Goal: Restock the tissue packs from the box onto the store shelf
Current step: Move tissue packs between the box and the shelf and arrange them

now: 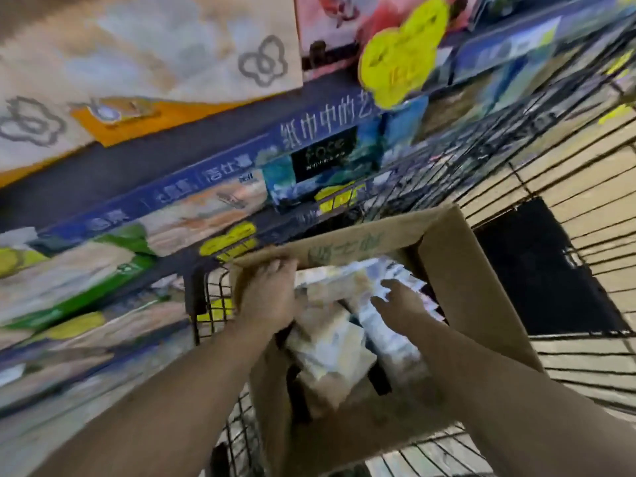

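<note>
Head view, blurred by motion. A cardboard box (444, 266) sits in a wire cart (550, 187) beside the store shelf (144, 166), and both hands reach into it. Risks, as judged from this frame: the tissue packs (330, 342) lie loose and at odd angles inside the box, so a lift by one corner of the slick wrapper could let a pack slip back in or drag its neighbour out over the rim; the left hand bears on the near-left corner of the box, and a hard pull there could tip or slide the box within the cart; the shelf rows already look full, so a pack pushed in carelessly could dislodge stock at the edge. Grip: the left hand (266, 296) lies over the box corner with its fingers curled across the rim, seemingly holding the cardboard, though blur hides whether it also touches a pack. The right hand (399, 301) hovers inside the box just above a pale pack, fingers spread and relaxed, its grip wide and holding nothing. No pack has left the box.
</note>
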`<action>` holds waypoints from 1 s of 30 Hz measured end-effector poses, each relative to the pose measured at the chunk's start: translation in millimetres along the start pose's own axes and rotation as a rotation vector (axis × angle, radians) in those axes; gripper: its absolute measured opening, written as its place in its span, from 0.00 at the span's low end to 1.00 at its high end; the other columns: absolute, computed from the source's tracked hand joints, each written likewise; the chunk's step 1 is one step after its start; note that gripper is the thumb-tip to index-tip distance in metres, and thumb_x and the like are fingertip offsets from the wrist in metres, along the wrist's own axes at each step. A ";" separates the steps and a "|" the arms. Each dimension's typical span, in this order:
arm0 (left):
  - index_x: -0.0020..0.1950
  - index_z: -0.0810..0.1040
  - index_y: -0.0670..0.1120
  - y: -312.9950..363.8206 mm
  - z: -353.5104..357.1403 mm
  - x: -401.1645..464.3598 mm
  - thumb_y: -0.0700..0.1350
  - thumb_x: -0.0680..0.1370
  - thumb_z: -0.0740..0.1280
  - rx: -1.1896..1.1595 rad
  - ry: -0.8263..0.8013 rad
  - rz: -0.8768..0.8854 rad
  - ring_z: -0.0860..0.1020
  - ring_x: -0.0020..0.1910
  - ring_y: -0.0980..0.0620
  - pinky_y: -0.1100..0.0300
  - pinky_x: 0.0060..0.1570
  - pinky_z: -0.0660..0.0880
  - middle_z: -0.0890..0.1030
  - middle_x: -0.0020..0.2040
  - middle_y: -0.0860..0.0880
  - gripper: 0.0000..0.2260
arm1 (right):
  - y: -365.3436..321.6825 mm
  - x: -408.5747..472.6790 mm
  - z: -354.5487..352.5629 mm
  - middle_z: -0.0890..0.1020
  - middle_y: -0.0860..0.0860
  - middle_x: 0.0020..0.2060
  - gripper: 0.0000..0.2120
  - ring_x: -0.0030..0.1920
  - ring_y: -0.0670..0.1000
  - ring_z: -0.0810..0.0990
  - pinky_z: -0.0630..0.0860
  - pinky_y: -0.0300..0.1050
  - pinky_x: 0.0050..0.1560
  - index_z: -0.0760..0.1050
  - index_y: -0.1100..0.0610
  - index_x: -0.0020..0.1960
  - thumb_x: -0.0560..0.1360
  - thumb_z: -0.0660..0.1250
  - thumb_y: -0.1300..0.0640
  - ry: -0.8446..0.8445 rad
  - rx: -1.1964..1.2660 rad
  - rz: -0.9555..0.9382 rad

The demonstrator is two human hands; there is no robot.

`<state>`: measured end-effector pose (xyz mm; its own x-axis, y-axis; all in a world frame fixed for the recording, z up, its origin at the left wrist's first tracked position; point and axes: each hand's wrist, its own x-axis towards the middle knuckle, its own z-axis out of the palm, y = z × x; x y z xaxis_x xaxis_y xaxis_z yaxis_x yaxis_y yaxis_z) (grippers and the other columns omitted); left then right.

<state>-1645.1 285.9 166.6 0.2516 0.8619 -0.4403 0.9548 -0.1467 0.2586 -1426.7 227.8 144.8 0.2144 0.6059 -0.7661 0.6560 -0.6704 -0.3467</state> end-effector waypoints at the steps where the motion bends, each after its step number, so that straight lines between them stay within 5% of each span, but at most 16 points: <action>1: 0.74 0.63 0.50 0.3 8.5 3.0 0.55 0.76 0.66 0.031 0.001 -0.024 0.71 0.65 0.43 0.52 0.63 0.69 0.71 0.68 0.45 0.28 | 3.5 13.6 4.2 0.74 0.57 0.66 0.26 0.62 0.58 0.76 0.73 0.48 0.55 0.59 0.55 0.75 0.80 0.61 0.49 0.000 0.041 0.014; 5: 0.72 0.64 0.50 -4.8 39.7 12.3 0.53 0.77 0.64 0.181 0.062 -0.088 0.74 0.60 0.44 0.52 0.59 0.70 0.76 0.63 0.45 0.25 | 6.6 66.3 20.3 0.79 0.59 0.58 0.26 0.47 0.58 0.77 0.72 0.47 0.43 0.63 0.59 0.72 0.80 0.60 0.46 0.038 0.206 0.083; 8: 0.63 0.74 0.52 -7.0 55.2 9.6 0.49 0.76 0.65 0.126 0.116 -0.119 0.76 0.55 0.43 0.52 0.52 0.73 0.80 0.55 0.46 0.15 | 4.0 91.3 33.8 0.81 0.57 0.43 0.21 0.35 0.55 0.76 0.76 0.48 0.36 0.73 0.58 0.62 0.78 0.61 0.43 0.084 0.252 0.148; 10: 0.58 0.76 0.51 -5.1 60.5 3.6 0.47 0.76 0.64 0.051 0.141 -0.132 0.76 0.52 0.41 0.51 0.48 0.73 0.81 0.51 0.46 0.11 | 3.8 97.0 39.1 0.77 0.53 0.33 0.16 0.30 0.54 0.74 0.70 0.44 0.29 0.74 0.56 0.58 0.78 0.63 0.45 0.118 0.244 0.172; 15: 0.60 0.77 0.50 0.1 70.4 -14.6 0.49 0.77 0.65 -0.131 0.179 -0.170 0.75 0.53 0.41 0.49 0.51 0.72 0.79 0.53 0.46 0.13 | 16.6 78.2 32.4 0.72 0.55 0.28 0.16 0.27 0.53 0.69 0.67 0.42 0.31 0.68 0.59 0.32 0.76 0.66 0.54 0.017 0.472 0.259; 18: 0.64 0.76 0.50 9.7 82.6 -30.1 0.46 0.75 0.66 -0.218 0.143 -0.096 0.74 0.57 0.42 0.53 0.55 0.69 0.78 0.58 0.47 0.16 | 38.0 54.2 26.8 0.73 0.57 0.32 0.08 0.30 0.52 0.72 0.72 0.42 0.34 0.73 0.60 0.37 0.74 0.67 0.62 -0.124 0.748 0.288; 23: 0.65 0.77 0.46 11.7 115.9 -57.9 0.34 0.73 0.68 -0.301 -0.080 0.071 0.70 0.63 0.48 0.54 0.66 0.68 0.75 0.64 0.48 0.20 | 58.8 29.4 22.8 0.74 0.56 0.40 0.06 0.30 0.44 0.77 0.74 0.32 0.28 0.73 0.67 0.53 0.79 0.58 0.69 -0.316 0.802 0.316; 26: 0.66 0.75 0.47 12.1 119.5 -57.9 0.34 0.74 0.67 -0.270 -0.130 0.156 0.65 0.66 0.53 0.69 0.67 0.56 0.72 0.67 0.50 0.21 | 66.2 33.8 24.9 0.77 0.54 0.48 0.22 0.40 0.49 0.78 0.79 0.43 0.40 0.68 0.65 0.68 0.81 0.59 0.51 -0.306 0.917 0.345; 28: 0.70 0.71 0.49 13.4 118.5 -55.5 0.35 0.77 0.64 -0.229 -0.187 0.189 0.60 0.70 0.53 0.76 0.59 0.47 0.66 0.71 0.52 0.22 | 67.9 39.8 28.7 0.79 0.52 0.53 0.30 0.51 0.54 0.79 0.78 0.51 0.48 0.72 0.56 0.64 0.73 0.61 0.33 -0.341 0.936 0.414; 30: 0.72 0.68 0.50 13.2 119.2 -53.1 0.36 0.78 0.61 -0.219 -0.207 0.198 0.56 0.71 0.51 0.75 0.59 0.46 0.62 0.74 0.52 0.23 | 67.4 44.3 29.8 0.76 0.49 0.56 0.31 0.55 0.52 0.77 0.76 0.50 0.52 0.71 0.51 0.62 0.69 0.64 0.31 -0.349 0.720 0.358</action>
<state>-1626.9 180.4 90.9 0.4761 0.7075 -0.5223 0.8335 -0.1737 0.5245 -1394.6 196.6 71.3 0.0089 0.2210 -0.9752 -0.0497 -0.9740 -0.2212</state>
